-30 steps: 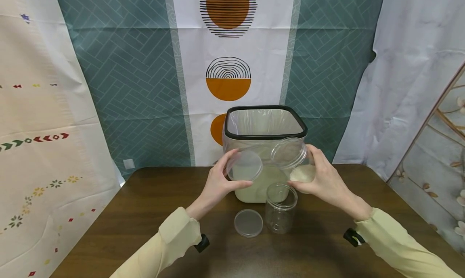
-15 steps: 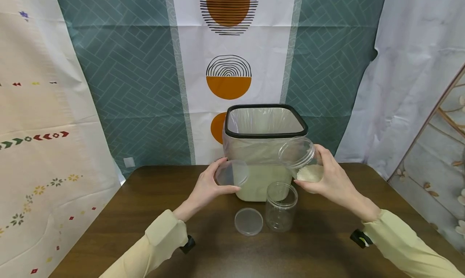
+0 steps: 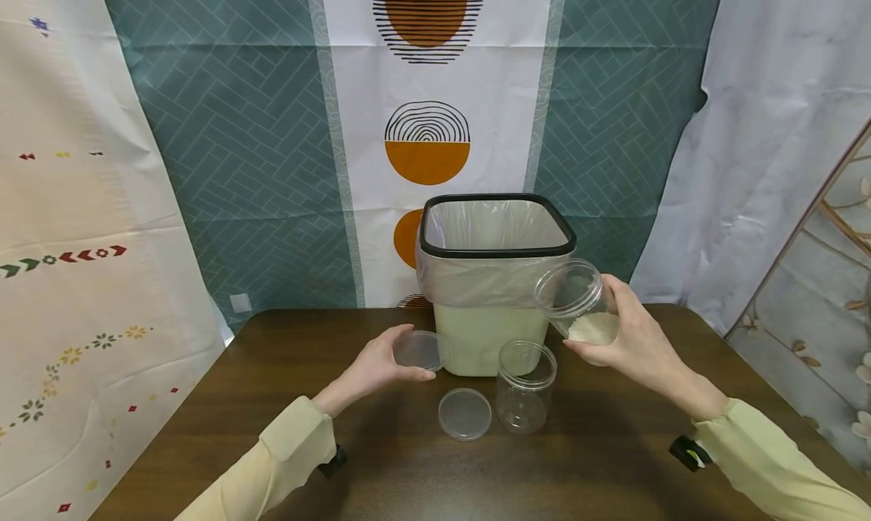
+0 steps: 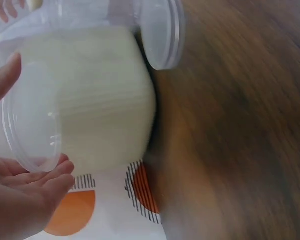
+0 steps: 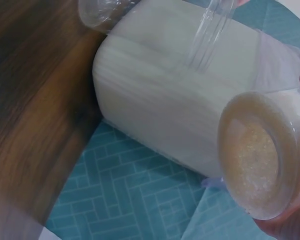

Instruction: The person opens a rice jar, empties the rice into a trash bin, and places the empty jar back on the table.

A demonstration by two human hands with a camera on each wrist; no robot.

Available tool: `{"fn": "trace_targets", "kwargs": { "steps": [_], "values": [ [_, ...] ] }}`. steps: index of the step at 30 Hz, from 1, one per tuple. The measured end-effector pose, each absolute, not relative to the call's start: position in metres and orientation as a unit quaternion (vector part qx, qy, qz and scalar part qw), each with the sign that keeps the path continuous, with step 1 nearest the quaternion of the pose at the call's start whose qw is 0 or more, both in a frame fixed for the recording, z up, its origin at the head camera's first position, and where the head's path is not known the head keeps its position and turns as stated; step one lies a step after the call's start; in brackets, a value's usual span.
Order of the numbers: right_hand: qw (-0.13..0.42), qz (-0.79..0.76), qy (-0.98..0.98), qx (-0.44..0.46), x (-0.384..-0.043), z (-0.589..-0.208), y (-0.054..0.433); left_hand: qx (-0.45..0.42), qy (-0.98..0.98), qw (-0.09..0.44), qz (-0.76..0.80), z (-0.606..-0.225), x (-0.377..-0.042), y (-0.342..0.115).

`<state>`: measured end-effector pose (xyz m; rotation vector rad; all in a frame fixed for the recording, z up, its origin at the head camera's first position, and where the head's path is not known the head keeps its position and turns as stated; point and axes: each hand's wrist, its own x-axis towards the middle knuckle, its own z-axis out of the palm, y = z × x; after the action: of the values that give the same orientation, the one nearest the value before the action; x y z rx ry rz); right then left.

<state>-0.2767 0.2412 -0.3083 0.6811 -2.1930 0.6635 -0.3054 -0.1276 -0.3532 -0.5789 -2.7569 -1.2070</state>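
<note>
My left hand pinches a clear round lid by its edge, thumb on one side and fingers on the other, low over the table. In my right hand is a clear plastic jar, tilted with its uncapped mouth toward the left. White grains that look like rice lie in the bottom of that jar. Between the hands an uncapped clear jar stands upright on the table, with no contents visible. A second lid lies flat on the table just left of it.
A pale green trash bin with a black rim and a clear liner stands at the back of the brown wooden table. The standing jar is in front of it. A patterned cloth hangs behind the table.
The left hand has moved left and down with its lid. My right hand has shifted to the right with the tilted jar. The standing jar and second lid have stayed put.
</note>
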Motion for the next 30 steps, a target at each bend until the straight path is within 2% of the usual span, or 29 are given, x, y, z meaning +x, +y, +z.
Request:
{"fn": "trace_targets", "kwargs": {
  "steps": [13, 30],
  "values": [
    [0.366, 0.258, -0.855, 0.261, -0.277, -0.312, 0.247, -0.234, -0.909, -0.066, -0.338, -0.377, -0.31, -0.138],
    [0.367, 0.256, -0.855, 0.263, -0.277, -0.31, 0.248, -0.241, -0.929, -0.105, -0.261, -0.39, -0.312, -0.138]
  ]
}}
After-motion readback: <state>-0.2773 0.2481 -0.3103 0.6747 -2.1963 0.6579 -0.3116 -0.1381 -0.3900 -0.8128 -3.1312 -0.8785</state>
